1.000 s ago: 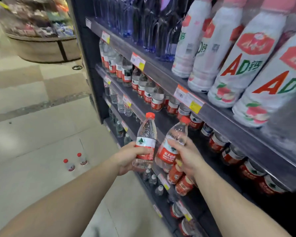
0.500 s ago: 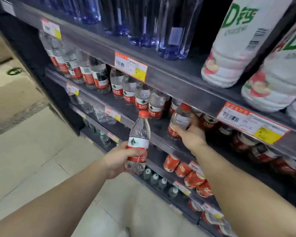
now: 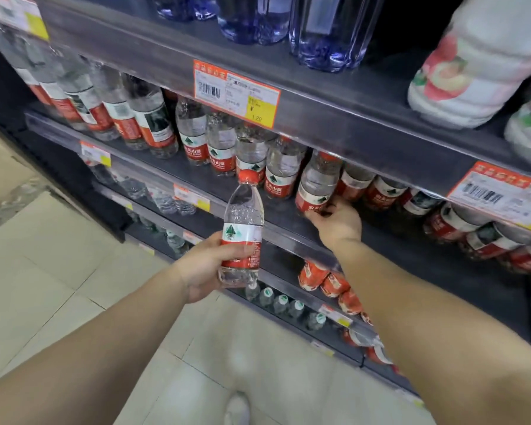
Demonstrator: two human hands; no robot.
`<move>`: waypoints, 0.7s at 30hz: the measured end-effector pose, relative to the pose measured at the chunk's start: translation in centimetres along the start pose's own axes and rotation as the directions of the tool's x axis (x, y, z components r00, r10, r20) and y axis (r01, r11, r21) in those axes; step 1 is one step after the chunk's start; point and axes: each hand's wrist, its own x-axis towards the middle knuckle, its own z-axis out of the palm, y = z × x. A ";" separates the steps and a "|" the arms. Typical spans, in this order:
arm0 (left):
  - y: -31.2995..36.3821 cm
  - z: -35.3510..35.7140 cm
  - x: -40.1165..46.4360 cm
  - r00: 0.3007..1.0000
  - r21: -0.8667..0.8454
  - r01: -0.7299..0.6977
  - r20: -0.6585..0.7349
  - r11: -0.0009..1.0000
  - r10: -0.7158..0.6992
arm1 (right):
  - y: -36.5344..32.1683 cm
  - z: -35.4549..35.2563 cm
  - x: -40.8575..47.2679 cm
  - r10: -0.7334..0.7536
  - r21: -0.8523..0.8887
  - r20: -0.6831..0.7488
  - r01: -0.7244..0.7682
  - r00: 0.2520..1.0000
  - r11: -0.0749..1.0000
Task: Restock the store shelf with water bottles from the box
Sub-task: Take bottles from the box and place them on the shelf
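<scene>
Shelving of dark metal [image 3: 365, 124] is seen at a slant, and every place below is given relative to its second shelf board [image 3: 276, 211]. A water bottle with a red cap and a red-and-white label [image 3: 242, 233] is held upright by the left hand [image 3: 207, 265], out in front of that board's front edge and not resting on it; the fingers [image 3: 239, 251] are clamped round the labelled lower half. A second water bottle [image 3: 318, 182] stands tilted on the board, at the right end of a row of like bottles [image 3: 249, 161], with its red cap just under the shelf above. Its base is gripped by the right hand [image 3: 337, 222], whose fingers [image 3: 318, 213] are curled round the red label. To the right of it on the same board, further red-labelled bottles [image 3: 442, 222] are ranged. An orange price tag [image 3: 236, 93] is fixed on the edge of the shelf above the board, and on that upper shelf clear blue bottles [image 3: 328, 32] and white peach-printed bottles [image 3: 472, 65] are set. Below the board, red-wrapped bottles [image 3: 328, 279] and green-capped bottles [image 3: 281, 302] are kept. Pale floor tiles [image 3: 59, 271] are seen to the left of the shelving.
</scene>
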 end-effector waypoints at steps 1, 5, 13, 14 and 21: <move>-0.1 -0.1 0.1 1.000 0.000 -0.001 0.001 1.000 0.001 | -0.3 0.2 0.2 -0.005 -0.022 -0.003 0.004 1.000 1.000; -0.5 -0.5 0.1 1.000 0.006 0.012 -0.001 1.000 -0.012 | -0.5 0.9 0.4 -0.012 -0.062 -0.039 0.010 0.999 0.998; -1.4 0.3 0.1 0.999 0.038 0.030 -0.027 0.999 -0.029 | -1.2 1.1 0.3 -0.025 -0.134 -0.044 0.019 0.999 0.991; -1.5 0.5 0.1 0.999 0.041 0.029 -0.026 0.999 -0.028 | -1.2 1.1 0.3 -0.027 -0.141 -0.035 0.022 0.999 0.990; -1.6 2.2 -0.6 0.999 0.079 0.032 -0.019 0.996 -0.030 | -1.8 -0.1 0.2 0.036 -0.155 0.062 -0.026 0.997 0.988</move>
